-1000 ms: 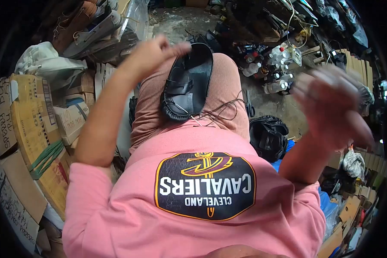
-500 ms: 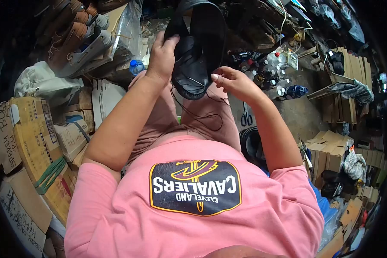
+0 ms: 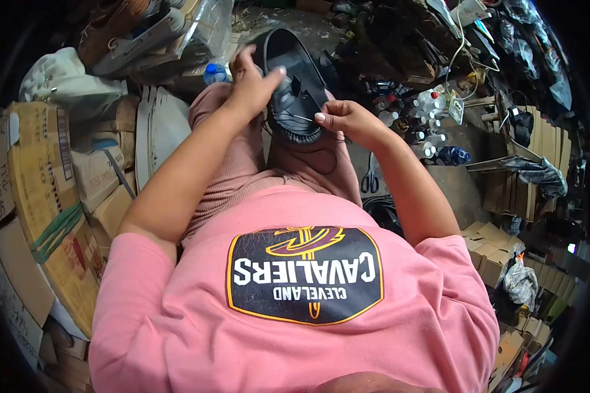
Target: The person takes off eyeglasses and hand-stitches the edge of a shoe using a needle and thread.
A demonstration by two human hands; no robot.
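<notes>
A black shoe (image 3: 306, 71) with a puckered toe edge is held above my knees, its toe end toward me. My left hand (image 3: 254, 82) grips its left side, thumb over the rim and fingers outside, slightly blurred. At the shoe's right side, my right hand (image 3: 349, 122) pinches a thin silvery needle (image 3: 301, 117) that points left across the toe. Dark thread (image 3: 328, 164) hangs below over my trousers.
Scissors (image 3: 370, 175) lie on the floor right of my leg. Several bottles (image 3: 431, 111) stand beyond them. Cardboard boxes (image 3: 42, 173) crowd the left, beside a white bag (image 3: 59, 82). More cardboard (image 3: 537, 141) is stacked at the right.
The shoe has come lower and tilted, showing more of its inside. My left thumb has shifted onto the rim. The needle now stretches from my right fingers across the toe.
</notes>
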